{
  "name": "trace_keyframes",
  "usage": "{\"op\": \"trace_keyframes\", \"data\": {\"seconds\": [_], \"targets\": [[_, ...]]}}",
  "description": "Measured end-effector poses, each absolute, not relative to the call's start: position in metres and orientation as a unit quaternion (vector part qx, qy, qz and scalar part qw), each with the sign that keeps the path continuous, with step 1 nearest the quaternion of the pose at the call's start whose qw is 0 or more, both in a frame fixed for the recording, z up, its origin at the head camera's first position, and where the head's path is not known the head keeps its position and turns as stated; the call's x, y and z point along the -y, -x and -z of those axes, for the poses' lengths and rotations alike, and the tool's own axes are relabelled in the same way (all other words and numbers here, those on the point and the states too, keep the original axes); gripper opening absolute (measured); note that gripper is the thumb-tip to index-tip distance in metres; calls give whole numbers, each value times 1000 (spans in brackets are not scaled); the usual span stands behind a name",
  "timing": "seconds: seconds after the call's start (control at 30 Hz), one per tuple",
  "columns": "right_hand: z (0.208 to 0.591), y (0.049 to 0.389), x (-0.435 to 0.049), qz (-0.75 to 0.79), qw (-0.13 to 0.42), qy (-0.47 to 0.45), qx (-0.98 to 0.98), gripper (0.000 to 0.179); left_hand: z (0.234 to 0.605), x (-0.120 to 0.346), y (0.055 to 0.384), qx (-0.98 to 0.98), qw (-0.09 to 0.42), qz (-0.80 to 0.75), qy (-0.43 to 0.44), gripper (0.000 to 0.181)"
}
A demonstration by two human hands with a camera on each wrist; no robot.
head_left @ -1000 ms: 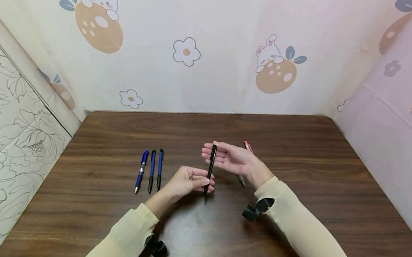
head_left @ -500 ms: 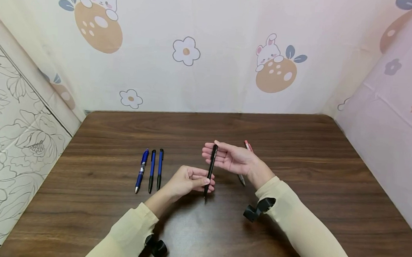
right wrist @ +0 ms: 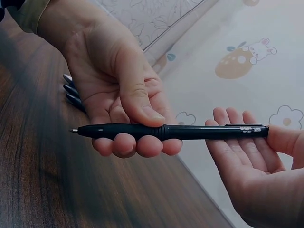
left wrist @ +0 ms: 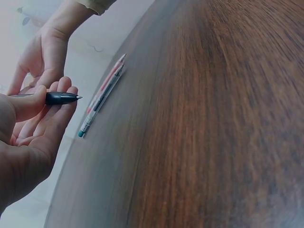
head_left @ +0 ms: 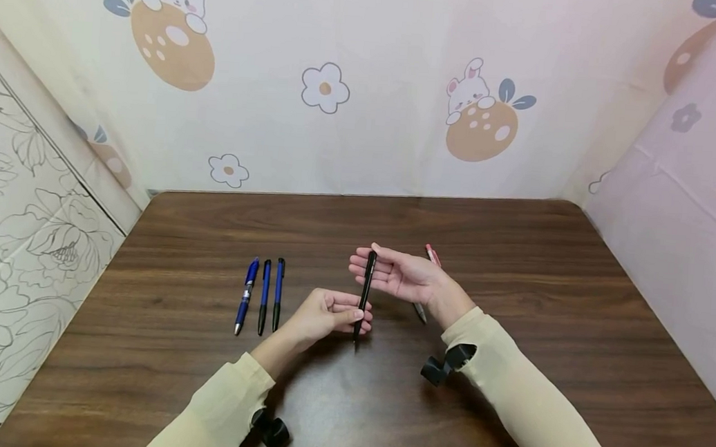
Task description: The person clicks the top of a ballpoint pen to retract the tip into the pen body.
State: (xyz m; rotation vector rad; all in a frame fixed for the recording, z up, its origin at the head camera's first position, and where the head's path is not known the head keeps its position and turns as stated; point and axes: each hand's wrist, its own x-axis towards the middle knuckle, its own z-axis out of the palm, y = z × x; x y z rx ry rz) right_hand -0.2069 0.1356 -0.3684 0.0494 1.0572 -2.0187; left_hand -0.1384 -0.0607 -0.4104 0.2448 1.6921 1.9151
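Note:
A slim black pen (head_left: 367, 279) is held up above the table, tilted, with its metal point toward the near side. My left hand (head_left: 323, 315) pinches its grip section between thumb and fingers, as the right wrist view shows on the pen (right wrist: 190, 132). My right hand (head_left: 412, 278) lies palm up at the other end. Its fingers are straight behind the pen, and the thumb tip touches the clicker end. The writing point sticks out of the barrel in both wrist views.
Three blue pens lie side by side left of the hands, among them a thick one (head_left: 246, 297). Partly behind the right hand lie a red pen (left wrist: 108, 78) and a clear pen (left wrist: 99, 105). The wooden table (head_left: 518, 255) ends at a patterned curtain (head_left: 389, 129).

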Motion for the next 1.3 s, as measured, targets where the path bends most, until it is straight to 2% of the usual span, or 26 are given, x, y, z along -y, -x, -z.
{"op": "trace_keyframes", "data": {"seconds": [0.17,1.3], "targets": [[369,207,-134,804,422,-27,-418,29,414,62,139,-635,280,-715,-87,34],[366,212,-130,814,414,-24,-407,29,410,63,140,-635,274,-716,-90,34]]}}
